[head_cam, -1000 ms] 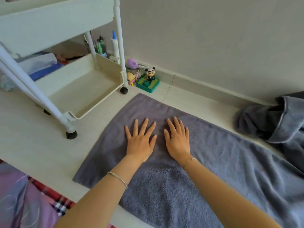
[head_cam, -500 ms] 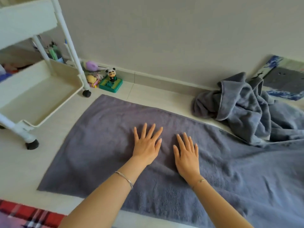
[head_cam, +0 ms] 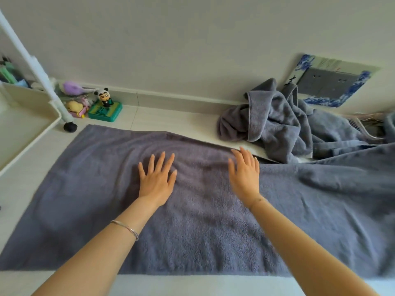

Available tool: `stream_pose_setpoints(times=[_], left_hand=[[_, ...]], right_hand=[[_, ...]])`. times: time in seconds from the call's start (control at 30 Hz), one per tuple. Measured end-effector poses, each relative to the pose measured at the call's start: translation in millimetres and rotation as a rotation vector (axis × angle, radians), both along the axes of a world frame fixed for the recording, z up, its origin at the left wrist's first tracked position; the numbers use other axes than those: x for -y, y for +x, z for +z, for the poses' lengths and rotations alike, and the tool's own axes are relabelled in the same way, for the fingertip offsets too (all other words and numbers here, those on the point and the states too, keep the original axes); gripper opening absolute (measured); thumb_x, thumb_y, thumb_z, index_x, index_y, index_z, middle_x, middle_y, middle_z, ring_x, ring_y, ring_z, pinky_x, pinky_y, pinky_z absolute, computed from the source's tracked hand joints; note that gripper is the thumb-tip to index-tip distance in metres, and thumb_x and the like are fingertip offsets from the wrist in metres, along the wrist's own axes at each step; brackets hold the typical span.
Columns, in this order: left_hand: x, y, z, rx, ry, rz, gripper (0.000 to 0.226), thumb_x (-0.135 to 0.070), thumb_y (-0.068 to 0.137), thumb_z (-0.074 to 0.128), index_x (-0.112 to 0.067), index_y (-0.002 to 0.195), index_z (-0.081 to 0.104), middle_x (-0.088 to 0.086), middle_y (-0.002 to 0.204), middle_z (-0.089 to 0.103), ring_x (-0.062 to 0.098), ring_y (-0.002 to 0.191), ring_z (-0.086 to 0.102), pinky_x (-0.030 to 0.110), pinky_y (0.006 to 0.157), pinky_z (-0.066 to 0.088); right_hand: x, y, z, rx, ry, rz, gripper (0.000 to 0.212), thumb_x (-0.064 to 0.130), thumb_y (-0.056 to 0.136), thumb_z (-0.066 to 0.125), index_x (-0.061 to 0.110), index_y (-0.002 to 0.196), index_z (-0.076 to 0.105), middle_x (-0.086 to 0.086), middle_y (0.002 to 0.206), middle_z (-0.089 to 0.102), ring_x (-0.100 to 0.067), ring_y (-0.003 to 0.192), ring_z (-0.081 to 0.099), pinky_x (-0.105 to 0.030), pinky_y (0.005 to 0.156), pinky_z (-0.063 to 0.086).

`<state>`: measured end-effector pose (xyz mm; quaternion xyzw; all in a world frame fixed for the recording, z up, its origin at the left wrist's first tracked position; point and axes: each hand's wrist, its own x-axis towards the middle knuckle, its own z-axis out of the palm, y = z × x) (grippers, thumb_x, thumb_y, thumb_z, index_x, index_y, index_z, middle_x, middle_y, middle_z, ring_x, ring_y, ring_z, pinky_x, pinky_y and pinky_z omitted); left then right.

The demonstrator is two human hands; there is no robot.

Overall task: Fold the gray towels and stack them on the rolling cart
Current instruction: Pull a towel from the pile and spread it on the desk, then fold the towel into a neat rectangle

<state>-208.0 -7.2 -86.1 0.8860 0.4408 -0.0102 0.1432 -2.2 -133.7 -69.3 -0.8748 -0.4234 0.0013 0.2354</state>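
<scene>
**Both hands open on a spread gray towel**

The left hand (head_cam: 157, 182) lies palm down on the gray towel (head_cam: 203, 231). Its fingers (head_cam: 161, 161) are straight and fanned apart, holding nothing. A thin bracelet (head_cam: 126, 228) circles that wrist. The right hand (head_cam: 244, 176) is to its right, apart from it, with fingers straight and closer together, and it also grips nothing. It is blurred, so I cannot tell whether its palm presses the cloth or hovers just above it. Its fingertips reach the towel's far edge.

The towel lies spread on the pale floor (head_cam: 171, 118) under both hands. It runs far out to the left of the left fingers. To the right, past the right fingers, it turns rumpled.

Beyond the right fingers and further right, a heap of gray towels (head_cam: 273, 127) sits crumpled at the foot of the wall.

Far to the left of the left fingers stands the white rolling cart (head_cam: 32, 99). One black caster (head_cam: 69, 127) is just beside the towel's far left corner. Beyond the left fingers, near the wall, a panda figure (head_cam: 104, 97) stands on a green base (head_cam: 111, 113), with plush toys (head_cam: 74, 106) just to its left.
</scene>
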Motion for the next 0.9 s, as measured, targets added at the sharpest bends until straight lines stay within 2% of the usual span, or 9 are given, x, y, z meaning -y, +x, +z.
stream_pose_setpoints(times=[0.1, 0.17, 0.27, 0.33, 0.5, 0.6, 0.7, 0.8, 0.9], left_hand=[[0.3, 20.1, 14.8, 0.086, 0.003, -0.081, 0.056, -0.043, 0.101, 0.018, -0.026, 0.152, 0.000, -0.003, 0.160, -0.003, 0.021, 0.147, -0.006, 0.049, 0.118, -0.003], [0.5, 45.5, 28.2, 0.161, -0.008, -0.161, 0.055, -0.042, 0.102, 0.020, -0.022, 0.152, 0.008, -0.003, 0.160, 0.003, 0.019, 0.147, -0.001, 0.044, 0.118, 0.000], [5.8, 94.3, 42.5, 0.259, 0.000, -0.297, 0.050, -0.038, 0.102, 0.026, -0.017, 0.148, 0.026, 0.000, 0.155, 0.025, 0.019, 0.144, 0.016, 0.037, 0.117, 0.010], [12.8, 128.6, 44.7, 0.291, -0.015, -0.386, 0.047, -0.035, 0.102, 0.030, -0.014, 0.144, 0.034, 0.001, 0.149, 0.036, 0.018, 0.139, 0.028, 0.031, 0.114, 0.017], [42.9, 193.6, 26.4, 0.238, -0.023, -0.513, 0.043, -0.033, 0.102, 0.034, -0.018, 0.142, 0.038, -0.001, 0.146, 0.040, 0.017, 0.136, 0.032, 0.029, 0.111, 0.019], [52.3, 213.9, 11.1, 0.203, 0.001, -0.498, 0.041, -0.034, 0.100, 0.038, -0.021, 0.139, 0.041, -0.002, 0.141, 0.045, 0.018, 0.133, 0.033, 0.031, 0.112, 0.018], [49.5, 225.9, 12.4, 0.236, 0.039, -0.470, 0.031, -0.038, 0.094, 0.050, -0.023, 0.121, 0.056, -0.001, 0.120, 0.055, 0.019, 0.116, 0.045, 0.028, 0.097, 0.028], [42.9, 232.0, 30.8, 0.227, -0.052, -0.580, 0.025, -0.041, 0.091, 0.056, -0.018, 0.095, 0.065, 0.002, 0.096, 0.057, 0.022, 0.093, 0.052, 0.032, 0.076, 0.034], [31.9, 231.3, 53.7, 0.348, -0.276, -0.610, 0.025, -0.043, 0.087, 0.062, -0.021, 0.076, 0.062, -0.002, 0.076, 0.058, 0.013, 0.072, 0.051, 0.031, 0.066, 0.038]], right_hand=[[5.2, 52.9, 16.6, -0.068, -0.009, -0.093, 0.036, 0.027, 0.097, 0.046, 0.010, 0.128, 0.052, -0.011, 0.132, 0.053, -0.030, 0.122, 0.047, -0.041, 0.102, 0.035], [13.4, 80.6, 24.5, -0.156, -0.106, -0.058, 0.036, 0.026, 0.095, 0.053, 0.010, 0.127, 0.054, -0.010, 0.127, 0.056, -0.030, 0.115, 0.053, -0.038, 0.095, 0.041], [24.1, 108.9, 27.2, -0.272, -0.302, 0.011, 0.036, 0.028, 0.092, 0.059, 0.012, 0.123, 0.059, -0.008, 0.123, 0.062, -0.028, 0.113, 0.056, -0.034, 0.094, 0.044], [29.2, 121.0, 25.7, -0.293, -0.330, 0.023, 0.031, 0.028, 0.092, 0.059, 0.012, 0.118, 0.063, -0.007, 0.118, 0.065, -0.026, 0.110, 0.058, -0.030, 0.092, 0.043], [36.0, 135.2, 24.3, -0.306, -0.283, 0.087, 0.028, 0.024, 0.092, 0.060, 0.011, 0.116, 0.065, -0.003, 0.113, 0.067, -0.021, 0.107, 0.058, -0.021, 0.086, 0.038], [44.1, 146.4, 20.6, -0.306, -0.271, 0.136, 0.027, 0.022, 0.089, 0.063, 0.013, 0.115, 0.066, -0.002, 0.111, 0.068, -0.018, 0.104, 0.059, -0.022, 0.087, 0.041], [54.9, 161.2, 21.5, -0.250, -0.280, 0.194, 0.023, 0.023, 0.085, 0.068, 0.017, 0.107, 0.070, 0.001, 0.102, 0.070, -0.016, 0.096, 0.061, -0.029, 0.087, 0.047], [66.0, 178.1, 26.7, -0.178, -0.322, 0.258, 0.010, 0.029, 0.083, 0.070, 0.020, 0.088, 0.072, 0.007, 0.075, 0.064, -0.013, 0.075, 0.055, -0.029, 0.070, 0.044], [77.7, 198.7, 43.4, -0.243, -0.352, 0.317, 0.029, 0.037, 0.079, 0.073, 0.011, 0.068, 0.065, 0.004, 0.059, 0.050, -0.011, 0.059, 0.043, -0.022, 0.057, 0.033]])
